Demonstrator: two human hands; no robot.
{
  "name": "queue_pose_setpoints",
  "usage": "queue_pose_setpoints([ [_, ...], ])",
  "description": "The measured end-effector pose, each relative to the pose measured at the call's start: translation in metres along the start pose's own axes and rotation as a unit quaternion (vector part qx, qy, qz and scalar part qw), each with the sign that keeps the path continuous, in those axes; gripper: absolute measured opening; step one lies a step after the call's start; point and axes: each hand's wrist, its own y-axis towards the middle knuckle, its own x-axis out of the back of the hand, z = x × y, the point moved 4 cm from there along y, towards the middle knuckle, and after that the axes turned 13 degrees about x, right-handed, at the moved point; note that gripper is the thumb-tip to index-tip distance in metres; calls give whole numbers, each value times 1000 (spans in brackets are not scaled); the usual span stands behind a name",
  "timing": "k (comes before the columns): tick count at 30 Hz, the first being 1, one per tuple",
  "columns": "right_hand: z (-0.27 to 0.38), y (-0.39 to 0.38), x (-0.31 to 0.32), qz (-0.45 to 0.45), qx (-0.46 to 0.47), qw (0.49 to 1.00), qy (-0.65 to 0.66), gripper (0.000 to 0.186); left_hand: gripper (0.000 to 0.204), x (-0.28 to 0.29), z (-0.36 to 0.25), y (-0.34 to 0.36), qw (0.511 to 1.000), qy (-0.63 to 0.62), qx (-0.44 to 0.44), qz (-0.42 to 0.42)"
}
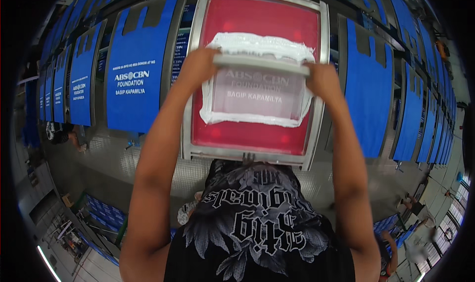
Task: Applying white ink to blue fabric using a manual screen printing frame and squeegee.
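In front of me lies a screen-printing frame point(323, 39) with metal sides and a red mesh point(237, 16). White ink point(247, 117) forms a rough rectangle on the mesh around a paler area with stencilled lettering. A long squeegee point(262, 64) spans this area from side to side, with a bank of ink along its far side. My left hand point(200, 64) is closed round the squeegee's left end, and my right hand point(320, 79) grips its right end. The squeegee's blade edge is hidden against the mesh.
Blue bag panels point(133, 59) with white print lie on boards to the left. More blue panels point(370, 84), unprinted where visible, extend to the right. Metal-looking flooring point(114, 151) runs below the boards. Parts of other people point(74, 138) show at lower left and lower right.
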Motion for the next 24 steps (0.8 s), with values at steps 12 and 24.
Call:
queue_pose_setpoints([
  [12, -16, 17, -14, -18, -10, 999, -26, 32, 22, -9, -6, 24, 998, -33, -38, -34],
  [24, 66, -94, -44, -56, 1, 997, 58, 39, 36, -39, 18, -119, 997, -44, -53, -38],
])
